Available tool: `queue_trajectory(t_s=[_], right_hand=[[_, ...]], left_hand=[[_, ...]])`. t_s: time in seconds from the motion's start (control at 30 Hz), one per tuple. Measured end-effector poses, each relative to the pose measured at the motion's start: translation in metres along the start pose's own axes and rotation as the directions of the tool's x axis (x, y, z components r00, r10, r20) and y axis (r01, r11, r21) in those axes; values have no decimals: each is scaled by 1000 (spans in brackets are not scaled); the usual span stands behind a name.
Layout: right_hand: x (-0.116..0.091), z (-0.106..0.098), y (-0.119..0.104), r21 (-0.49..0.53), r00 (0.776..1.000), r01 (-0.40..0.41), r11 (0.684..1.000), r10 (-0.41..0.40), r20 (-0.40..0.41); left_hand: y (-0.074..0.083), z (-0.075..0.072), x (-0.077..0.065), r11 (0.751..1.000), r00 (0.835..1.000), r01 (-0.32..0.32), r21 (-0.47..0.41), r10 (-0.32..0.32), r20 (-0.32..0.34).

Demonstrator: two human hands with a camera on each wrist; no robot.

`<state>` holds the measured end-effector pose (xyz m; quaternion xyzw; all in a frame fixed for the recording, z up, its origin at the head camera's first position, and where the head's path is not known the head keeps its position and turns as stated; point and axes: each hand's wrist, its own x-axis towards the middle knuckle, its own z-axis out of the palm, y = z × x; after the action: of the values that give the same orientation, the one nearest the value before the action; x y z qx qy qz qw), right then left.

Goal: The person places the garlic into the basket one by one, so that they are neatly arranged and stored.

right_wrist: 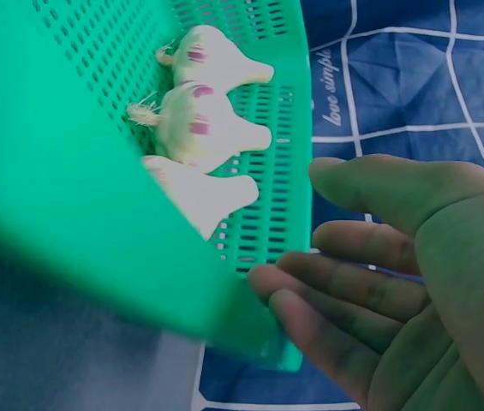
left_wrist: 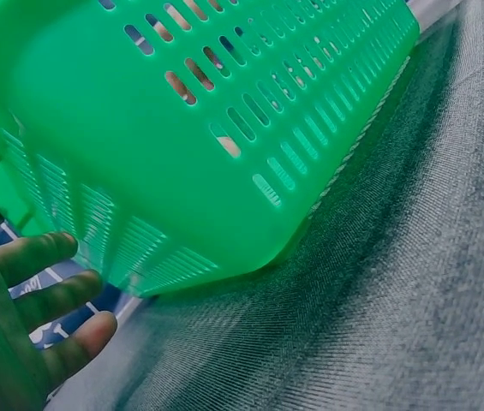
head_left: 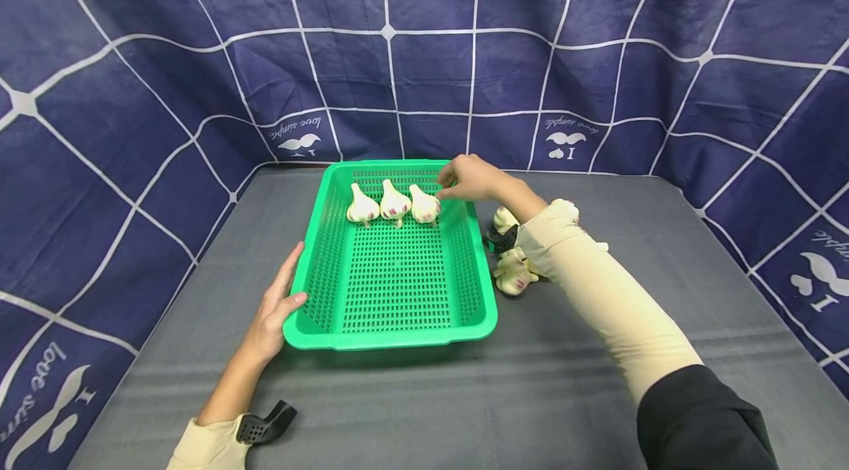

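Three white garlic bulbs with purple patches, the left one [head_left: 362, 206], the middle one [head_left: 394, 202] and the right one [head_left: 425, 206], lie in a row at the far end of a green perforated basket [head_left: 391, 339]. Over the basket's far right corner is my right hand [head_left: 469, 178], loosely bent and holding nothing. The right wrist view shows its fingers [right_wrist: 344, 295] close to the rim, beside the bulbs. At the basket's left side, my left hand [head_left: 270, 317] touches the rim with its thumb near the top edge. Its fingers [left_wrist: 53, 295] extend along the outer wall.
More garlic bulbs [head_left: 514, 272] lie on the grey cloth [head_left: 564, 381] right of the basket, partly hidden under my right forearm. A blue curtain [head_left: 431, 72] with white grid lines stands behind and at both sides.
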<state>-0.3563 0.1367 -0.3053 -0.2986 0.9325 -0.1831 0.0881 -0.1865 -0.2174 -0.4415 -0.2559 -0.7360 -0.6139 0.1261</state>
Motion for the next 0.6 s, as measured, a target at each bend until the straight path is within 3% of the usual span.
queue_trajectory(t_s=[0.2,0.6], right_hand=[[-15,-1,5,58,998,0,998,4,-66],[-42,3,21,150,979,96,984,-67,-193]], left_hand=[[1,0,-1,1000,1000,-14,-4,14,-7],[1,0,0,1000,1000,-21,-17,21,-3]])
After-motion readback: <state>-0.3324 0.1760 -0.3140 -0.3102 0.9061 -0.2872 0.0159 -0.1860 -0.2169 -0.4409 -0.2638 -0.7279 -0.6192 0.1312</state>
